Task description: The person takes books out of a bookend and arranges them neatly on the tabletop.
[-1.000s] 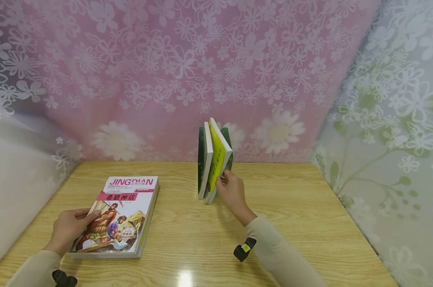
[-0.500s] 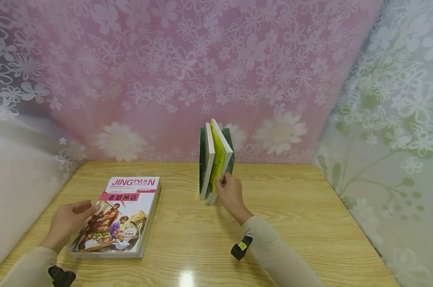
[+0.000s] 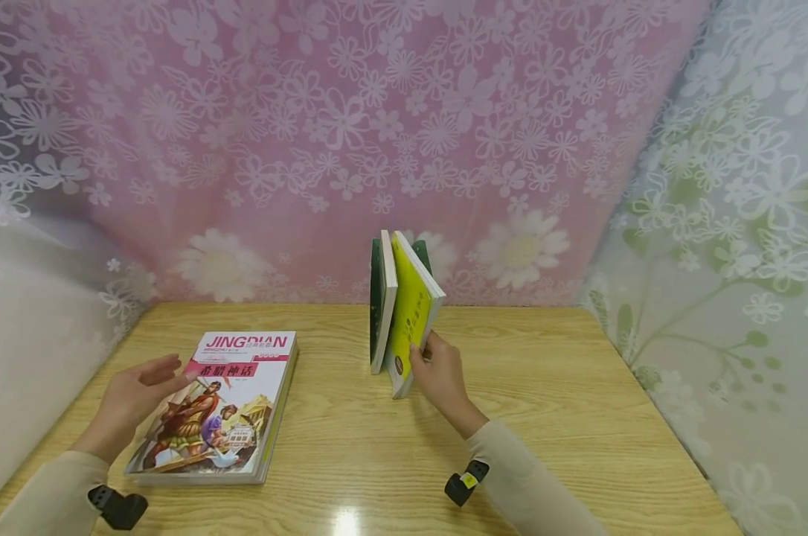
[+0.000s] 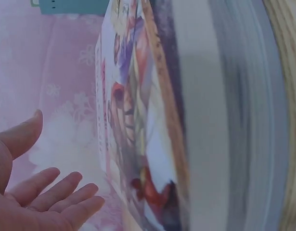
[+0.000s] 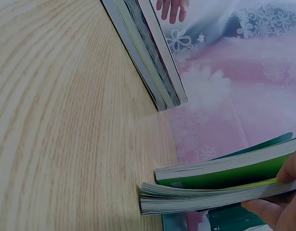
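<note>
My right hand (image 3: 439,372) pinches a yellow-green paperback book (image 3: 412,313) near its lower front edge, thumb on the cover. In the right wrist view the book's page edges (image 5: 186,204) show between thumb and fingers. Left of it stands another book (image 3: 385,298), its pale page edge facing me. Dark green upright panels (image 3: 375,298) flank the two books. My left hand (image 3: 126,398) hovers with fingers extended by the left side of a stack of books; the top book (image 3: 210,417) has a white and pink illustrated cover. In the left wrist view the left fingers (image 4: 66,192) hold nothing.
The books rest on a wood-grain table (image 3: 511,417). Behind it hangs a pink flowered cloth (image 3: 377,134), with a pale flowered cloth (image 3: 745,246) along the right side and a white one (image 3: 36,335) along the left.
My right hand has drawn the yellow-green book a little toward me, out past its neighbour. My left hand has come off the stack's edge, its fingers spreading.
</note>
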The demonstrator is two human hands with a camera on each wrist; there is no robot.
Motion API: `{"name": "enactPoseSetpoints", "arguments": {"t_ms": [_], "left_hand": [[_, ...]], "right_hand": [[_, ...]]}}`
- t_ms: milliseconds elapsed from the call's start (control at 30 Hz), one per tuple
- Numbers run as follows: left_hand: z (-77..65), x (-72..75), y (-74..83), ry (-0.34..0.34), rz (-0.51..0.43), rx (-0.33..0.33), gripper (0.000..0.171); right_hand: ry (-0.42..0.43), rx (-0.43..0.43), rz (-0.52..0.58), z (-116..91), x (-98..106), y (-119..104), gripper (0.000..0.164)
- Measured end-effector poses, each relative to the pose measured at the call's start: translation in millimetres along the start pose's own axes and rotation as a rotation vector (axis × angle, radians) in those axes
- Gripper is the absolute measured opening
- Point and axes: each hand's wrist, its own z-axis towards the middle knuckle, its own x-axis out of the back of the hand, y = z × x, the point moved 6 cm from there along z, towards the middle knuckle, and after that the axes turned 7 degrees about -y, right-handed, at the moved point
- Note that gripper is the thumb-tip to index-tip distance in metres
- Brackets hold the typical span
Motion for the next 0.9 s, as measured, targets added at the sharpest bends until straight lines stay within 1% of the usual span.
{"name": "enactPoseSetpoints", "arguments": {"t_ms": [133, 267, 367, 467, 567, 667, 767, 900], "left_hand": [[0.3, -1.0, 10.3, 0.014, -0.007, -0.028, 0.083], [0.2, -2.5, 21.6, 0.058, 0.018, -0.052, 0.083], [-0.1, -5.3, 29.2, 0.075, 0.016, -0.073, 0.083], [-0.2, -8.8, 35.2, 0.076, -0.01, -0.087, 0.081], [0.0, -12.3, 40.8, 0.063, -0.021, -0.093, 0.081], [0.6, -15.7, 46.7, 0.046, -0.051, -0.094, 0.082], [1.1, -18.3, 53.0, 0.066, -0.063, -0.113, 0.081], [0.2, -22.8, 62.1, 0.089, -0.081, -0.156, 0.078]], "right_hand": [[-0.002, -0.016, 0.016, -6.5, 4.6, -0.4, 0.024], [-0.013, -0.032, 0.035, -12.5, 11.0, -1.4, 0.022], [-0.025, -0.051, 0.048, -15.9, 16.5, -1.0, 0.021], [-0.038, -0.069, 0.062, -18.9, 22.7, 0.4, 0.022], [-0.042, -0.088, 0.083, -22.5, 29.9, 1.8, 0.022], [-0.045, -0.109, 0.105, -26.2, 36.7, 3.7, 0.022], [-0.062, -0.13, 0.132, -30.7, 40.9, 3.8, 0.024], [-0.086, -0.141, 0.161, -38.7, 45.0, 1.6, 0.026]]}}
